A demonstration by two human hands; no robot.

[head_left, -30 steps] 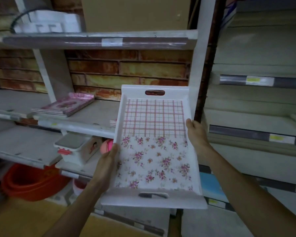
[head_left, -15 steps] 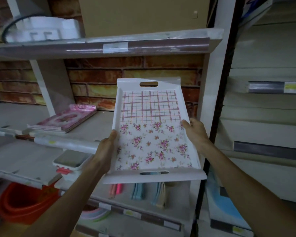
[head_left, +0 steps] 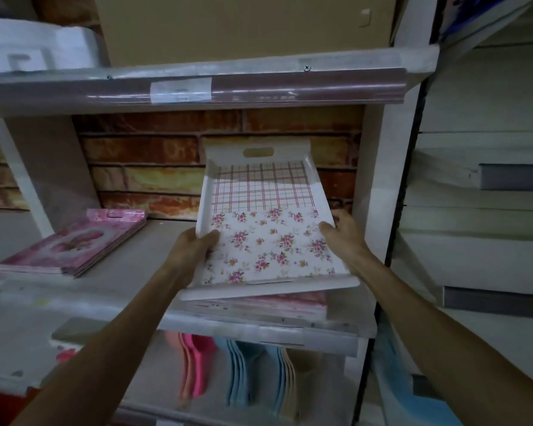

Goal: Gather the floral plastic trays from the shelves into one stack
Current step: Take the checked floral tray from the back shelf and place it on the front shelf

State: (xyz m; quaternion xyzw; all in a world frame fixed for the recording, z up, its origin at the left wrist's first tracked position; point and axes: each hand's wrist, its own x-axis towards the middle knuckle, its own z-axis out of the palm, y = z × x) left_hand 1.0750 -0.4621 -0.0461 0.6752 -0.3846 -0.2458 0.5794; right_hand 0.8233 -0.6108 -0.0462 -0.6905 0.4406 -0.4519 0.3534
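Both hands grip 1 floral plastic tray (head_left: 266, 232) by its long sides: the left hand (head_left: 188, 250) has its thumb hooked over the left rim, the right hand (head_left: 340, 233) curls its fingers around the right rim. The tray hangs tilted, far end raised, just above a pink stack (head_left: 277, 302) at the near right of the middle shelf (head_left: 130, 272). Lowered crooked, it could ride up on that stack and slide off the shelf's near edge.
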